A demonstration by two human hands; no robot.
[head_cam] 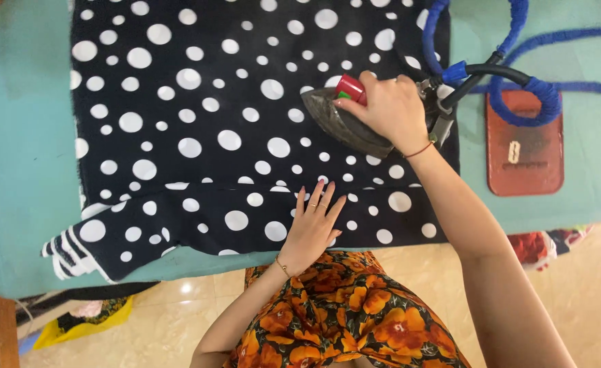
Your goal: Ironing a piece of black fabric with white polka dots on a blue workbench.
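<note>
A black fabric with white polka dots (198, 129) lies spread over a teal padded table (21, 170). My right hand (389, 109) grips the handle of a dark metal iron (338, 119) that rests on the cloth, its tip pointing left. A red and green knob shows at the front of the handle. My left hand (312, 221) lies flat, fingers spread, on the folded near edge of the fabric, just below the iron.
A blue-wrapped cord (518, 75) loops from the back of the iron across the table's right side. A brown iron rest pad (524, 146) lies under the loop. A striped fabric corner (65, 252) hangs at the near left edge. Tiled floor shows below.
</note>
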